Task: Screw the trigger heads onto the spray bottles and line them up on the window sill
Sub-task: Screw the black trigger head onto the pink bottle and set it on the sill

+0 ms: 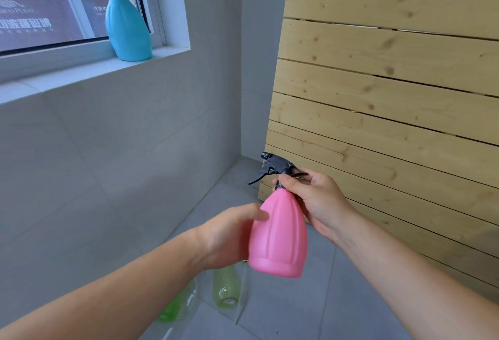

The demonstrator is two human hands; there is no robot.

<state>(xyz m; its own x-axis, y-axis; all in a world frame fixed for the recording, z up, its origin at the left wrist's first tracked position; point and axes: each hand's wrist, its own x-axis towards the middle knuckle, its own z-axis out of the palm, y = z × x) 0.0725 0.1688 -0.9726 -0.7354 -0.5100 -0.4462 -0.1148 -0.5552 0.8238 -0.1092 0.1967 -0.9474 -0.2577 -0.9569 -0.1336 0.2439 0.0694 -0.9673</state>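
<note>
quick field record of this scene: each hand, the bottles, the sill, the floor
left hand: grips the pink spray bottle by its body
right hand: pinches the collar of the black trigger head at the pink bottle's neck
window sill: one blue spray bottle, upright, trigger head fitted
floor: green bottles below the hands, partly hidden
right side: wooden slat panel

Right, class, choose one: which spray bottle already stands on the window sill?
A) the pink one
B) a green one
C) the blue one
C: the blue bottle stands on the window sill, while the left hand grips the pink bottle and the right hand pinches its black trigger head.
</note>
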